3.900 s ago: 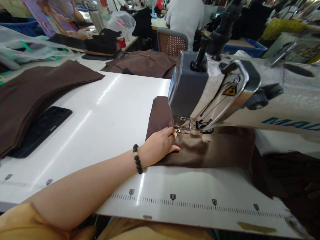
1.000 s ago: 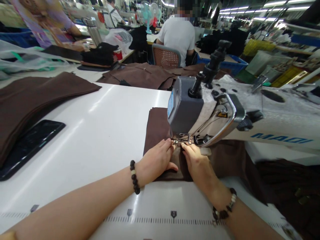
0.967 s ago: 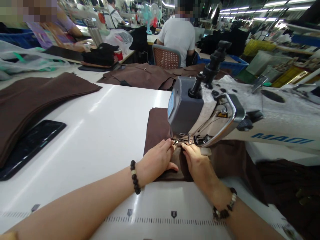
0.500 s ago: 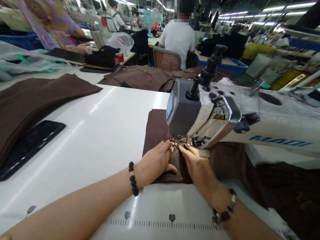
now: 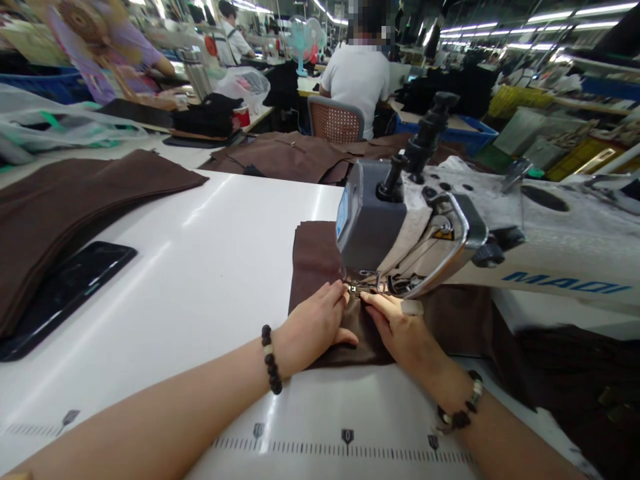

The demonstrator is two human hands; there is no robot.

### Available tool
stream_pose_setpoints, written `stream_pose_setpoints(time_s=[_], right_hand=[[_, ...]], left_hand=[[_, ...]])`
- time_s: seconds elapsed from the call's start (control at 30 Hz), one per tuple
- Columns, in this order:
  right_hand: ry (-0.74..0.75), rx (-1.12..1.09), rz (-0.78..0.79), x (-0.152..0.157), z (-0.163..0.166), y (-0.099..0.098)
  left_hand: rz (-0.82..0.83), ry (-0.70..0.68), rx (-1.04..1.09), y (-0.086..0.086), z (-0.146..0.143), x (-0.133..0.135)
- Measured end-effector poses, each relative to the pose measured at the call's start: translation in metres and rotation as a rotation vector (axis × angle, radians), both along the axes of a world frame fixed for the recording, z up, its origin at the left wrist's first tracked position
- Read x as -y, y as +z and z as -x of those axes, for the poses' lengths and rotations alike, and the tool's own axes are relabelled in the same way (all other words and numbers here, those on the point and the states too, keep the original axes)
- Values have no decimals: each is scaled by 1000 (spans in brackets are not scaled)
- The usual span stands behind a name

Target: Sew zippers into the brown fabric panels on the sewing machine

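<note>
Left hand (image 5: 313,327) beside right hand (image 5: 404,333), palms down

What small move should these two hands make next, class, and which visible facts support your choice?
Probably ease the cloth a little forward, guiding with both hands. The left hand and right hand rest on it, fingertips close to either side of the small metal part below the machine's head, so a gentle move seems wisest.

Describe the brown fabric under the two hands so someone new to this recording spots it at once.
Find the sewing machine marked MAQI, on the white tabletop. At its left end, the left hand and right hand rest on brown fabric. Unlike the brown stack at far left and the pile behind, it runs beneath the machine.
</note>
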State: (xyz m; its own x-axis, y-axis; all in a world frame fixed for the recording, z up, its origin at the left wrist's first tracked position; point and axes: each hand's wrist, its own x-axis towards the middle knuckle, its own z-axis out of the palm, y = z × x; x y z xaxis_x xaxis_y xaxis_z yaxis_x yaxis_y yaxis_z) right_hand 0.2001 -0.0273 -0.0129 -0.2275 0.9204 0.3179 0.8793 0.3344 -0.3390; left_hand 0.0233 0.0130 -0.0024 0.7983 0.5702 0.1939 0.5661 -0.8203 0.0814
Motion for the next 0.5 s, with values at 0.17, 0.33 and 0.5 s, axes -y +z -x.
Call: stream_pose_setpoints(time_s=[0.17,0.33,0.5], right_hand=[[60,23,11,-3,-4,2],[32,47,27,-3,-3,0],[36,54,20,-3,-3,0]], left_hand=[[-52,34,-9,-7,-2,1],[-34,24,-3,-4,-2,1],[1,34,2,-1,-1,0]])
